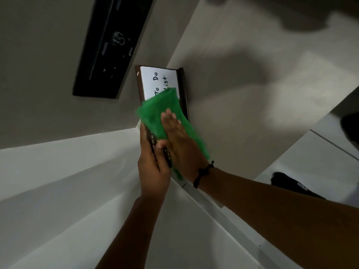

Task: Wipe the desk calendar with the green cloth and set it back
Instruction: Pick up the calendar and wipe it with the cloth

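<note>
The left hand grips the calendar by its near end, fingers wrapped around the dark brown edge where small month labels run along the side. The calendar is held up in the air in front of the person, off any table, its long axis pointing away from the camera. Its upper face is a white panel with "To Do List" handwritten in dark ink, framed by the brown border.

The right hand lies flat and open on the cloth, palm down, fingers stretched out together, pressing it against the calendar's white face. The green cloth covers the near half of that face and hides the lower part of the lettering; its edges are blurred, and a fold of it hangs below the right wrist. A black cord bracelet sits on the right wrist.

Behind the calendar, on the grey wall, is a black rectangular panel with faint markings, well apart from the hands. White surfaces and edges run under the forearms, but the tilted view makes it hard to tell what they belong to. At the lower right a dark object with small white lettering lies on a pale surface.
</note>
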